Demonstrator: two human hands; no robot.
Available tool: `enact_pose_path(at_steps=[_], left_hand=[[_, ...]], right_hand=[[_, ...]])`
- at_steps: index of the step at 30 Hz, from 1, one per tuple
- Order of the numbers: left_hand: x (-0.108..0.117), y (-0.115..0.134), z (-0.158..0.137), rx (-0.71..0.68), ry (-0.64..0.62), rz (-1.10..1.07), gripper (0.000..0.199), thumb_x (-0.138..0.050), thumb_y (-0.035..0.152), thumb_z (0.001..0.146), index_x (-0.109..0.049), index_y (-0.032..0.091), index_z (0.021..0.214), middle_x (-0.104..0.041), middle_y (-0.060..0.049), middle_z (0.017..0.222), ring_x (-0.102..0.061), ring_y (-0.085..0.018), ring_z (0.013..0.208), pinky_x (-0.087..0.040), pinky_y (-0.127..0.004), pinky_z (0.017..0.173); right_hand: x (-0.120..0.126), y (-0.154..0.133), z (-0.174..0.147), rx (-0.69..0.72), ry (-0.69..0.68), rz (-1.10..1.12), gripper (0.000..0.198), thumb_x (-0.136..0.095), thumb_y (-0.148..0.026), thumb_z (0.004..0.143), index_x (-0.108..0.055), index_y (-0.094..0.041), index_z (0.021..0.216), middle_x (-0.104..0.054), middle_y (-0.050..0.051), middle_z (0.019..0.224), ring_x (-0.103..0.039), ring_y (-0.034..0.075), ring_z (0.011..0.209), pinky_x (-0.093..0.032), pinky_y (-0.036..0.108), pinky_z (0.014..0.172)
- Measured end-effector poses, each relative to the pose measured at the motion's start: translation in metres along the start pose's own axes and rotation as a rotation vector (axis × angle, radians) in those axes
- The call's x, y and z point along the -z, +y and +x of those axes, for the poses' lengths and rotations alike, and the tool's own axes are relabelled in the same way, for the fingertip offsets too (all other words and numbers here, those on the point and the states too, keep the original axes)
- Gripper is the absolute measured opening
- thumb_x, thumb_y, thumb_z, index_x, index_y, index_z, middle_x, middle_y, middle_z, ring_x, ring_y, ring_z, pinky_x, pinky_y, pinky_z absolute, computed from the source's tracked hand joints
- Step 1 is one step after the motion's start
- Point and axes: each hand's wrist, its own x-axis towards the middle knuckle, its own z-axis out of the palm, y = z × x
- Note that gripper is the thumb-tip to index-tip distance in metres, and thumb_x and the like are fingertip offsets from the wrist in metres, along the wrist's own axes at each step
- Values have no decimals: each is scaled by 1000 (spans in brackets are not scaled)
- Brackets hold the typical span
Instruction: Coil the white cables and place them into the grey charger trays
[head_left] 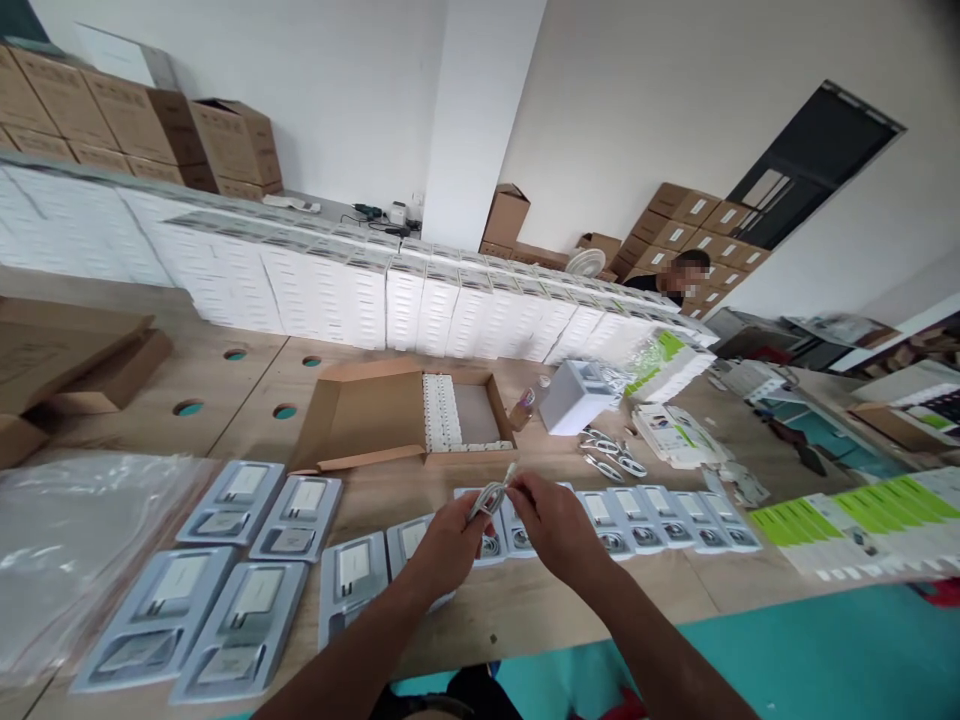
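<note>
My left hand [450, 545] is closed around a coiled white cable [491, 497], held above the row of trays. At the cable's connector end, the fingers of my right hand [551, 520] pinch it. Below and to both sides lie grey plastic trays; one tray [352, 570] left of my hands holds a white charger-like block. In the trays to the right, such as this tray [643, 518], a coiled cable sits under a white block. Four-cornered trays at the left, like this tray [259, 600], hold a white block and a flat packet. My hands hide part of the row.
An open cardboard box [405, 415] with small white pieces stands behind my hands. Loose coiled cables [615, 452] and a white box [576, 397] are to its right. Stacked white boxes [442, 310] line the back. Plastic bags [82, 550] lie left. A person [679, 275] is beyond the stacks.
</note>
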Motion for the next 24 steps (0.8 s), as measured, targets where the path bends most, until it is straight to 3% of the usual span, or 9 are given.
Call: enact_pose_path(at_steps=[4,9,14,17,20,24], left_hand=[[0,3,-3,-23,-45,-37,21,-41,33,90,-55,19,83,-57,3,70,-46,-8,49,-37,-23,49],[-3,10,-3,-7,-97,-229,10,-47,27,84,-51,20,79,-50,5,67,-41,-7,49,-33,-20,45],[-11,15,2,125,-179,-448,7,-52,21,71,-49,19,77,-50,5,62,-34,-5,41,-21,-21,40],[-18,17,8,128,-181,-484,9,-52,22,72,-50,18,79,-51,4,63,-34,-5,40,-19,-22,39],[-25,17,16,100,-134,-433,10,-52,24,76,-52,18,84,-51,5,63,-36,-6,42,-23,-21,40],[-30,13,26,29,-41,-289,5,-49,23,81,-52,19,82,-46,6,60,-37,-7,47,-28,-21,44]], right_hand=[[-24,-4,0,-114,110,432,25,-46,-39,94,-55,-20,81,-59,-3,61,-56,14,55,-39,24,56],[-49,0,-5,-252,134,854,31,-53,-49,89,-57,-18,82,-63,-1,64,-56,13,47,-38,23,46],[-45,15,-4,-220,226,736,31,-61,-47,83,-65,-16,81,-66,2,64,-58,15,56,-44,24,54],[-35,21,-2,-180,273,638,28,-61,-43,83,-67,-16,81,-69,4,72,-61,16,65,-47,25,62],[-28,22,0,-197,270,672,31,-58,-46,85,-66,-16,81,-65,2,64,-57,15,57,-44,24,55],[-26,24,2,-178,168,681,34,-54,-48,89,-66,-16,82,-61,0,59,-56,15,55,-42,24,51]])
